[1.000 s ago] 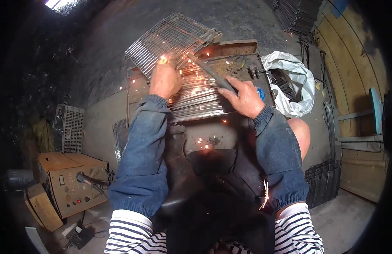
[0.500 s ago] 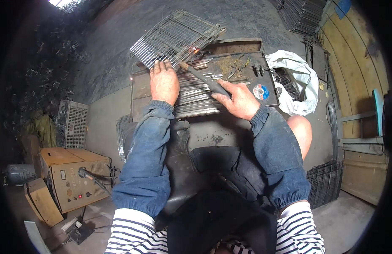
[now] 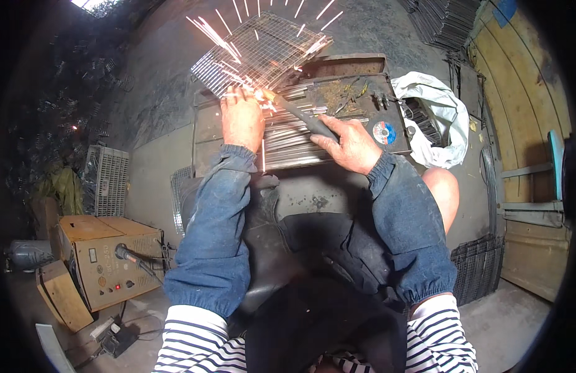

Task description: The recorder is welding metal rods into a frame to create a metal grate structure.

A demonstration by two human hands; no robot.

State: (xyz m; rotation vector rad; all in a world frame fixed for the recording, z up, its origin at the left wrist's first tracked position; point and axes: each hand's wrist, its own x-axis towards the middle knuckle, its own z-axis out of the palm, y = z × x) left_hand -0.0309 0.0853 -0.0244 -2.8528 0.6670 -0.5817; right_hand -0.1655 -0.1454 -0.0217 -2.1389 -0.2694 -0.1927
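Observation:
My right hand [image 3: 351, 146] is closed around the dark handle of a welding torch [image 3: 300, 115]. The torch's tip points up and left at the near corner of a wire mesh panel [image 3: 275, 43], where bright sparks fly out. My left hand [image 3: 242, 121] lies with its fingers stretched out over the panel's near edge, just left of the torch tip. Below the panel, several thin metal rods [image 3: 291, 155] lie side by side on a metal work table [image 3: 207, 140]. The weld point itself is hidden by glare.
A blue-rimmed cutting disc [image 3: 384, 133] lies at the table's right, beside a white sack [image 3: 452, 130] holding dark metal pieces. An orange welding machine [image 3: 117, 264] stands on the floor at lower left. Stacked mesh panels [image 3: 477, 270] are at right.
A small glow at the panel has become a wide burst of sparks at the torch tip. Both hands, the torch and the panel stay in almost the same place.

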